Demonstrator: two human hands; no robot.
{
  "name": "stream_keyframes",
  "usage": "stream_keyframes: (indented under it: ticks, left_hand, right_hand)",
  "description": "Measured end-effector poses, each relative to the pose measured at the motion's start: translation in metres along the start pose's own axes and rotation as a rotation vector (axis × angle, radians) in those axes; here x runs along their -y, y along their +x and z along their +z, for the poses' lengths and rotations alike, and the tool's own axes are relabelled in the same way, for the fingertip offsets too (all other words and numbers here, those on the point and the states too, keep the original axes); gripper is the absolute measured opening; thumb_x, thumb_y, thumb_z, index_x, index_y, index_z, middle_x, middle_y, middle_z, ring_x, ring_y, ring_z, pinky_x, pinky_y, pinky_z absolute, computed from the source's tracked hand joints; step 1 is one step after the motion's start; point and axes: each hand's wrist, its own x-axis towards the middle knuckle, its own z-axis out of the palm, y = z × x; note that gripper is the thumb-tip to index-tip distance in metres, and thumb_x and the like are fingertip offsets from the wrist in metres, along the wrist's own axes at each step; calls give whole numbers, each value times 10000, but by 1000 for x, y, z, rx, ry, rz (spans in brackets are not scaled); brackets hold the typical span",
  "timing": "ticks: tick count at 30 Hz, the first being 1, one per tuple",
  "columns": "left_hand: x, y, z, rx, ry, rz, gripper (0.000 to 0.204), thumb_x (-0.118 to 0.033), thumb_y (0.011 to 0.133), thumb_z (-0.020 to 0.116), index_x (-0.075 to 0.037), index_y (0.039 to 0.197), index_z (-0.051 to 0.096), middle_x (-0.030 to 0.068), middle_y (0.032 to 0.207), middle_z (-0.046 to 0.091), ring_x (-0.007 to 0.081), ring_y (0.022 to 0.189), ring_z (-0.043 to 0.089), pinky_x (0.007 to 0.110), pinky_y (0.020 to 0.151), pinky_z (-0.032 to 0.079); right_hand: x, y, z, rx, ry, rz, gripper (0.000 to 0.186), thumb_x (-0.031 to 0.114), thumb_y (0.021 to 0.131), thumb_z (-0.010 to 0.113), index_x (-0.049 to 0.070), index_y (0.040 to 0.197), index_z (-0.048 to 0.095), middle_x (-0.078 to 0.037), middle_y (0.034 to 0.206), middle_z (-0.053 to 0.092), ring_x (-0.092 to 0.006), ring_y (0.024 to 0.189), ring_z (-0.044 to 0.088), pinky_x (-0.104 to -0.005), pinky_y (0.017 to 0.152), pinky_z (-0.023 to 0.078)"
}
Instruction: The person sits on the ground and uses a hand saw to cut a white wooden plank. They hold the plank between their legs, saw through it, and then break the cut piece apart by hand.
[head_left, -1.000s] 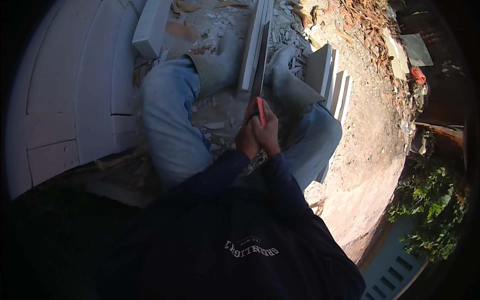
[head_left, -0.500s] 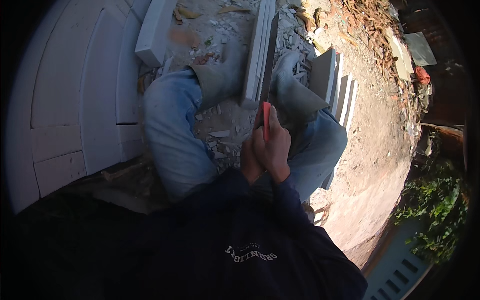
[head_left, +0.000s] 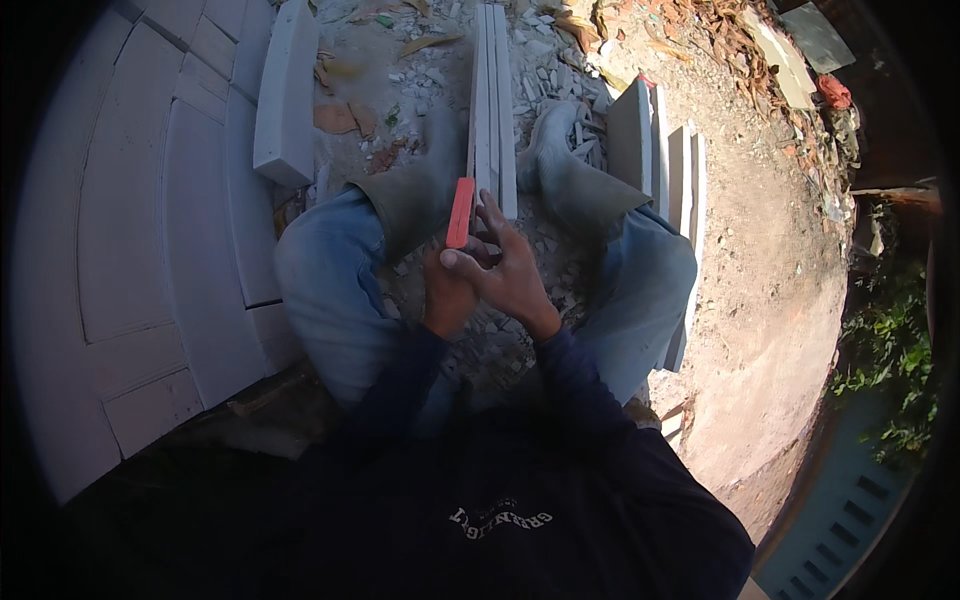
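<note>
A handsaw with a red handle point(head_left: 461, 213) stands along the left side of a bundle of long, pale strips of block point(head_left: 495, 110). Its thin blade is seen almost edge-on, hard to tell from the strips. My left hand point(head_left: 446, 292) is closed at the lower end of the handle, its fingers partly hidden behind my right hand. My right hand point(head_left: 510, 278) has its fingers apart, the fingertips at the near ends of the strips and the thumb just below the saw handle. The strips lie lengthwise between my boots.
Large pale panels point(head_left: 140, 220) fill the left, with a thick white block point(head_left: 284, 110) beside them. Several upright slabs point(head_left: 632, 140) stand outside my right leg. Broken chips point(head_left: 420, 80) and dry leaves litter the ground. Green foliage point(head_left: 885, 370) is at far right.
The saw has moved left across the strips and come more upright. My right hand has let go of the handle and spread its fingers by the strip ends.
</note>
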Motion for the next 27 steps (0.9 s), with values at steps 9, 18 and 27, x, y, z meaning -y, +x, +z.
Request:
stream_keyframes:
  ticks: [9,18,27]
  left_hand:
    - [37,38,34,-80,202,26,341,-143,852,767,-4,1136,639,132,1069,710,249,1037,695,401,873,524]
    - [64,66,39,-77,158,-149,420,-188,821,788,12,1162,648,179,1042,719,330,1024,706,431,869,527]
    - [50,68,59,-62,285,64,403,-178,817,786,6,1149,651,178,1011,727,345,990,717,429,841,541]
  right_hand:
    - [-30,52,-12,-128,-415,-119,985,434,775,829,-134,1462,410,-311,1388,563,-433,1256,585,-432,1055,461]
    - [-48,80,-15,-159,-403,-131,898,375,789,831,-169,1402,464,-344,1366,571,-424,1277,584,-423,1072,459]
    - [-61,80,-29,-239,-436,-161,824,299,788,813,-153,1394,485,-327,1206,661,-420,1143,662,-428,1007,495]
